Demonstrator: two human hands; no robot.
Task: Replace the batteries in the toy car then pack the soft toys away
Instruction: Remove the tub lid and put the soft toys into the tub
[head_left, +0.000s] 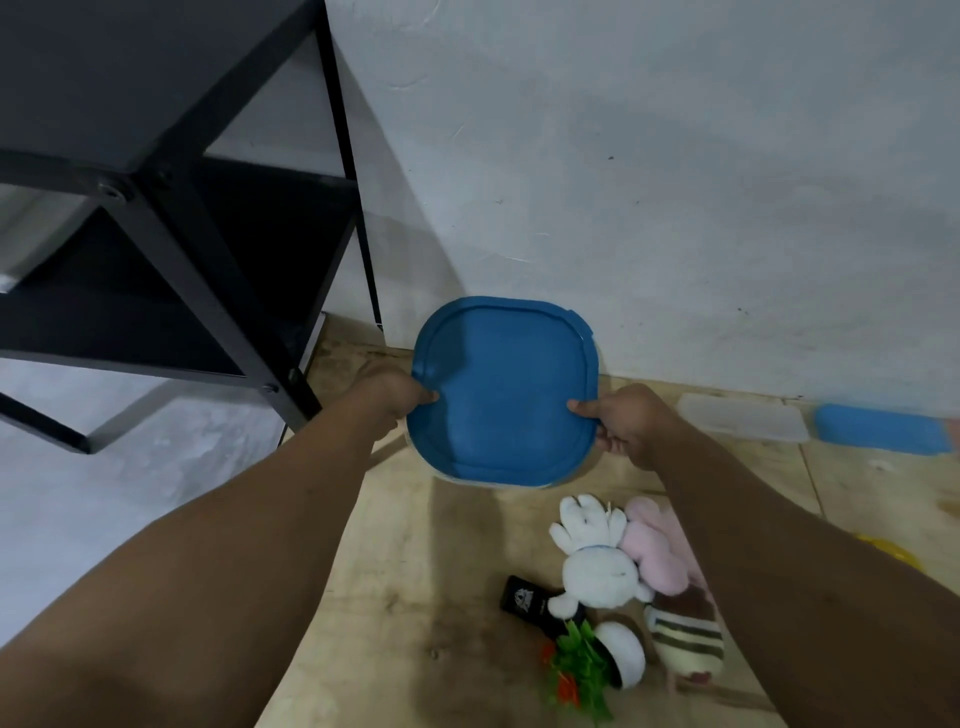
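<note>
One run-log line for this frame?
phase: packing | both hands: left hand, right hand grip blue square plastic lid | soft toys: on floor

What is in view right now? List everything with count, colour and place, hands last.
container with lid: one, blue lid, held up in front of the wall
white soft toy: one, white, on the floor below the container
pink soft toy: one, pink, right of the white one
striped soft toy: one, brown and cream, near the pink one
black object: one, black, left of the white toy
green plastic plant: one, green with red, bottom centre
clear lid: one, translucent, floor by the wall
blue box: one, blue, far right
shelf: one, black, left
left hand: grips the lid's left edge
right hand: grips the right edge
</note>
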